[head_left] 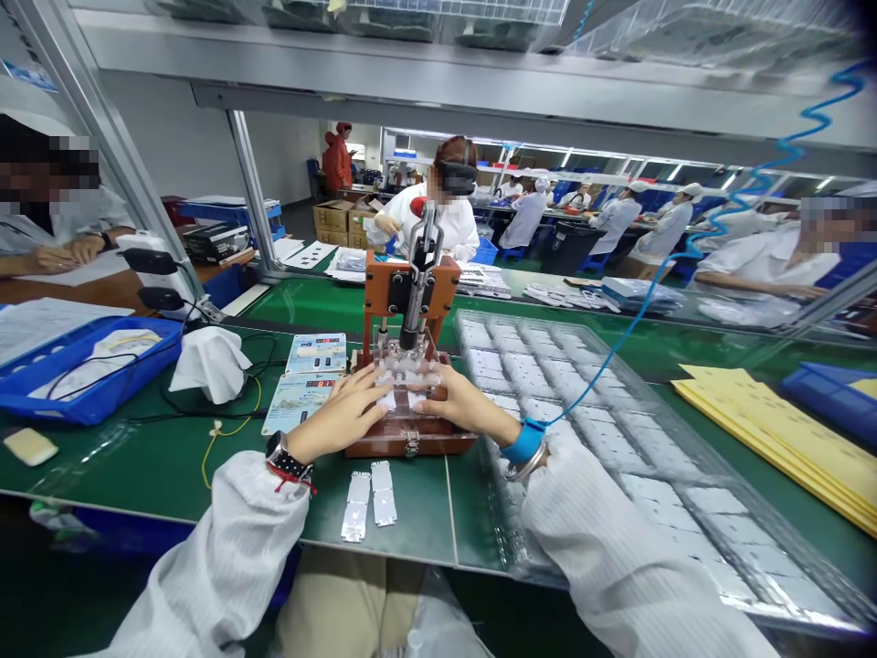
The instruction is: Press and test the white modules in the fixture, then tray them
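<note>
**Both hands on the bed of a small bench press**

The left hand [343, 411] lies palm down on the front of the press fixture [409, 402], fingers stretched forward and slightly spread, their tips on the clear plate [406, 373] at the fixture's middle. It grips nothing; it rests flat. A dark wristwatch [283, 457] and a red cord sit at its wrist, above a white sleeve.

The right hand [460, 404] comes in from the other side, fingers extended toward the left hand, tips touching the same clear plate. Whether a small part is pinched under those fingertips cannot be told; the hand looks mostly open and flat. A blue wrist strap [524, 440] circles its wrist, and a coiled blue cord [692, 242] runs up and away from it.

Just beyond both hands' fingertips rises the press's orange-brown frame, with its lever handle [420, 239] upright above them.

Near the person, just behind the left hand's wrist, two thin metal strips [371, 498] lie side by side on the green mat [171, 466]. Beside the right hand and forearm stretches a clear plastic tray [617, 402] of silvery parts. Beyond the left hand lie two printed cards [305, 379], then a crumpled white cloth [209, 361] and a blue bin [89, 366]. Far off past the right arm lies a stack of yellow sheets [787, 434].
</note>
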{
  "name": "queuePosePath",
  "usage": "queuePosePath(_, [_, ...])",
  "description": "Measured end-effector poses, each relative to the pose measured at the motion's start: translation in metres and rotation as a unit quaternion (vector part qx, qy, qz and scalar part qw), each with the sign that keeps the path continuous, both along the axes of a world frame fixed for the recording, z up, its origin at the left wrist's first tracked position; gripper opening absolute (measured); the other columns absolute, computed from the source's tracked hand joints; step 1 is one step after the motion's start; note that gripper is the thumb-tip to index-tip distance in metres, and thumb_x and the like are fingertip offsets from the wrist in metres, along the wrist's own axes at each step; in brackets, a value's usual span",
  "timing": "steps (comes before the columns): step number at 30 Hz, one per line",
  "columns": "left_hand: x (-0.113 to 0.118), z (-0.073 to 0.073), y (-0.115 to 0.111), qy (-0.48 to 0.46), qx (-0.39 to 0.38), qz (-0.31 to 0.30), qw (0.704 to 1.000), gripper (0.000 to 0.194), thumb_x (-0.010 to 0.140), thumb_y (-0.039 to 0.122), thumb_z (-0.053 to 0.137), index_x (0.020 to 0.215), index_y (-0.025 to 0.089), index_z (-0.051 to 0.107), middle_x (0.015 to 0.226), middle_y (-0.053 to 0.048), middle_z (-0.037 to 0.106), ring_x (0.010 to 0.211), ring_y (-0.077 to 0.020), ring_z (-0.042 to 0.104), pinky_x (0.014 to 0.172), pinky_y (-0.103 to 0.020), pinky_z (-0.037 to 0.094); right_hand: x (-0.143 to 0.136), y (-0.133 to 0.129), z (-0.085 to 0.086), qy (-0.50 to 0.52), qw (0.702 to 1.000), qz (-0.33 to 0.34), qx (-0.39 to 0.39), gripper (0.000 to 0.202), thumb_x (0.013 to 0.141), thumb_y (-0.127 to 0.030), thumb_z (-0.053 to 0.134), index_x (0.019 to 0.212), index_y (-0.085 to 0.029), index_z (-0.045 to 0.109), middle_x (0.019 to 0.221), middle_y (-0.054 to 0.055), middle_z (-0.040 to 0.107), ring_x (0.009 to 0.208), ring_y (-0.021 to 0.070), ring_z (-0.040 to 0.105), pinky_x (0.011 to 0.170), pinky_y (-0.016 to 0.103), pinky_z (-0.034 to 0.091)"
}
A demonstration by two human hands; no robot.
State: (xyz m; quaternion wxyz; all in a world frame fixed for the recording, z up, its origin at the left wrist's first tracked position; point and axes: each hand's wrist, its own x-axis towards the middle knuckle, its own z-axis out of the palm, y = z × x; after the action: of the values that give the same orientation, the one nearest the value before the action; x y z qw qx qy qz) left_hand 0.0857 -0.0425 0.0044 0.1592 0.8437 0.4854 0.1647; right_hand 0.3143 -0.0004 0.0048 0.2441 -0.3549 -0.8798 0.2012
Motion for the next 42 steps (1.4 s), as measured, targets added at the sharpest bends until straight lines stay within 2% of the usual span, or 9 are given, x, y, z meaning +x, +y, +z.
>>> queuePosePath(5, [-0.001, 0.006, 0.006, 0.006, -0.003, -0.021, 1.000, 0.039, 0.091, 0.030, 0.043, 0.128, 0.023, 0.051, 0.146, -0.009, 0.034, 0.137, -0.0282, 0.022, 0.109, -0.052, 0.017, 0.003, -0.001, -0.005, 0.011, 0.999, 0.006, -0.031, 0.031, 0.082, -0.039, 0.063, 0.109, -0.024, 0.064, 0.135, 0.008, 0.045, 0.128, 0.0292, 0.038, 0.105, 0.049, 0.031])
queuePosePath(9, [0.000, 0.012, 0.010, -0.020, 0.009, -0.031, 0.999, 0.042, 0.086, 0.025, 0.051, 0.127, 0.023, 0.052, 0.141, -0.010, 0.040, 0.133, -0.0296, 0.030, 0.108, -0.051, 0.023, 0.003, 0.001, -0.014, 0.061, 0.997, -0.006, -0.036, 0.024, 0.089, -0.036, 0.052, 0.103, -0.024, 0.067, 0.131, 0.007, 0.049, 0.125, 0.0264, 0.041, 0.104, 0.049, 0.032])
queuePosePath(13, [0.002, 0.017, 0.009, -0.009, -0.005, -0.037, 0.999, 0.042, 0.086, 0.026, 0.050, 0.128, 0.025, 0.051, 0.143, -0.008, 0.038, 0.134, -0.0301, 0.027, 0.108, -0.051, 0.022, 0.002, 0.002, -0.019, 0.094, 0.995, -0.011, -0.014, 0.021, 0.087, -0.033, 0.054, 0.101, -0.023, 0.067, 0.126, 0.008, 0.053, 0.122, 0.0247, 0.043, 0.103, 0.046, 0.034])
queuePosePath(19, [0.001, 0.016, 0.009, 0.016, -0.014, -0.031, 0.999, 0.044, 0.088, 0.028, 0.046, 0.132, 0.021, 0.046, 0.146, -0.011, 0.032, 0.136, -0.0280, 0.025, 0.109, -0.049, 0.021, 0.000, -0.002, -0.015, 0.051, 0.998, -0.016, 0.031, 0.020, 0.088, -0.028, 0.052, 0.101, -0.023, 0.067, 0.125, 0.007, 0.056, 0.121, 0.0258, 0.044, 0.104, 0.050, 0.029])
queuePosePath(25, [0.000, 0.021, 0.016, -0.016, -0.005, -0.042, 0.999, 0.047, 0.081, 0.030, 0.056, 0.127, 0.021, 0.049, 0.134, -0.013, 0.047, 0.125, -0.0291, 0.041, 0.104, -0.046, 0.031, -0.001, -0.005, -0.010, 0.018, 0.999, -0.022, 0.041, 0.021, 0.089, -0.027, 0.050, 0.102, -0.023, 0.067, 0.126, 0.007, 0.056, 0.121, 0.0260, 0.044, 0.104, 0.052, 0.027])
queuePosePath(28, [0.001, 0.019, 0.021, -0.026, -0.004, -0.026, 0.999, 0.050, 0.077, 0.033, 0.062, 0.124, 0.018, 0.053, 0.130, -0.015, 0.049, 0.121, -0.0316, 0.043, 0.102, -0.046, 0.034, -0.001, -0.006, -0.009, 0.012, 0.999, -0.024, 0.039, 0.022, 0.090, -0.027, 0.049, 0.102, -0.023, 0.067, 0.126, 0.007, 0.056, 0.122, 0.0257, 0.043, 0.104, 0.052, 0.026])
queuePosePath(32, [0.001, 0.016, 0.027, -0.026, 0.014, -0.041, 0.999, 0.046, 0.076, 0.036, 0.064, 0.119, 0.022, 0.058, 0.127, -0.013, 0.051, 0.118, -0.0318, 0.046, 0.100, -0.046, 0.035, -0.001, -0.006, -0.009, 0.015, 0.999, -0.024, 0.036, 0.022, 0.090, -0.027, 0.048, 0.102, -0.024, 0.066, 0.126, 0.007, 0.056, 0.122, 0.0256, 0.043, 0.104, 0.052, 0.027])
queuePosePath(38, [-0.004, 0.017, 0.026, 0.010, 0.019, -0.100, 0.995, 0.043, 0.084, 0.035, 0.057, 0.126, 0.027, 0.053, 0.140, -0.008, 0.042, 0.128, -0.0287, 0.038, 0.104, -0.044, 0.029, -0.001, -0.006, -0.011, 0.021, 0.999, -0.021, 0.034, 0.022, 0.090, -0.026, 0.048, 0.102, -0.023, 0.066, 0.128, 0.006, 0.054, 0.124, 0.0265, 0.040, 0.102, 0.052, 0.028])
queuePosePath(42, [-0.004, 0.014, 0.019, 0.022, 0.012, -0.071, 0.997, 0.042, 0.088, 0.036, 0.051, 0.128, 0.025, 0.050, 0.143, -0.009, 0.040, 0.131, -0.0294, 0.035, 0.107, -0.047, 0.024, -0.001, -0.006, -0.011, 0.018, 0.999, -0.019, 0.034, 0.023, 0.090, -0.027, 0.047, 0.103, -0.023, 0.066, 0.128, 0.006, 0.054, 0.124, 0.0268, 0.040, 0.102, 0.052, 0.029])
